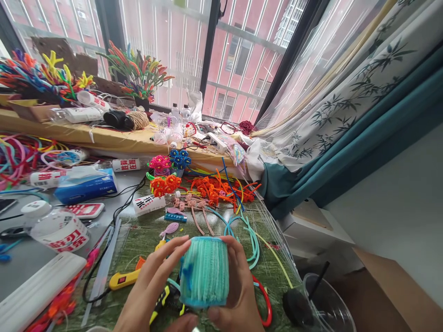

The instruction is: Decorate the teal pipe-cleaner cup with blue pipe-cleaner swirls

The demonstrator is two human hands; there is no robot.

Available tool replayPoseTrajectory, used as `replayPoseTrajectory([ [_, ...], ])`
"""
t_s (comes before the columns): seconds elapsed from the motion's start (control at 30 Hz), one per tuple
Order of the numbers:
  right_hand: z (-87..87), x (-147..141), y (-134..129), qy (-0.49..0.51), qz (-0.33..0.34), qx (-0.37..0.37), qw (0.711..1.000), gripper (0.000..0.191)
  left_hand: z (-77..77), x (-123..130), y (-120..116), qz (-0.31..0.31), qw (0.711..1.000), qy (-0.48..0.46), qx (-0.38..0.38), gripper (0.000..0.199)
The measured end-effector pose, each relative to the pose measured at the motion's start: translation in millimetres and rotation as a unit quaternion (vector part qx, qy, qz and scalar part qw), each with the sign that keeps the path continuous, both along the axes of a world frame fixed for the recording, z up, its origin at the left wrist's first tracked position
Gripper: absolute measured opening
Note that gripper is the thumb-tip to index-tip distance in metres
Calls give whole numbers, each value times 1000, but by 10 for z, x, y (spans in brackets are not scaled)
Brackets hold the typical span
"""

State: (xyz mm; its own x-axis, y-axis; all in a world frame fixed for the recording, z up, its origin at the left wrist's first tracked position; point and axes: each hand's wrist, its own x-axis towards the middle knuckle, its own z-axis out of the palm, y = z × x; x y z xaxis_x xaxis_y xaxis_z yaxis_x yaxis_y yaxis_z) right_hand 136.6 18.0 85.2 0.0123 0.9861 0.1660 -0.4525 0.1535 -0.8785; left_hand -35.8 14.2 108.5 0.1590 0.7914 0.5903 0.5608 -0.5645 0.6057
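Hands gripping teal fuzzy cup (205,271), left hand (152,288) beside, right hand (238,290) beneath.

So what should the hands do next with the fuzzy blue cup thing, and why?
Probably turn the teal pipe-cleaner cup a little to check its sides. Both the left hand and the right hand hold it up off the table, fingers wrapped around it, so only one face shows, and the yellow glue gun lies unused nearby.

Teal fuzzy cup (205,272); orange pipe-cleaner flowers (165,183); blue flowers (180,160); pink flower (159,162); blue tissue pack (86,185); yellow glue gun (125,278); white curtain (346,92), green bamboo-leaf print; teal drape (363,152).
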Motion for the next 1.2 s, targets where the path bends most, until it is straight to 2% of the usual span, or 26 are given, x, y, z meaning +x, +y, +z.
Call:
replayPoseTrajectory([
  [0.13, -85, 3, 44, 30, 41, 17, 999, 95, -154, 23, 43, -7, 999, -3, -48, 62],
  [0.27, -154, 48, 68, 43, 89, -8, 995, 94, -237, 11, 84, -2, 999, -1, -32, 55],
  [0.53, -174, 119, 103, 69, 71, -41, 994, 68, -282, 9, 114, -9, 999, 17, -36, 70],
  [0.73, -217, 143, 77, 85, 86, -67, 990, 77, -316, 54, 124, -8, 999, 34, -39, 73],
  [1.0, -380, 211, 103, 120, 61, -91, 987, 63, -350, 141, 168, -21, 997, 59, -43, 65],
  [1.2, -399, 282, 61, 151, 118, -130, 973, 71, -443, 200, 198, -14, 995, 90, -46, 64],
])
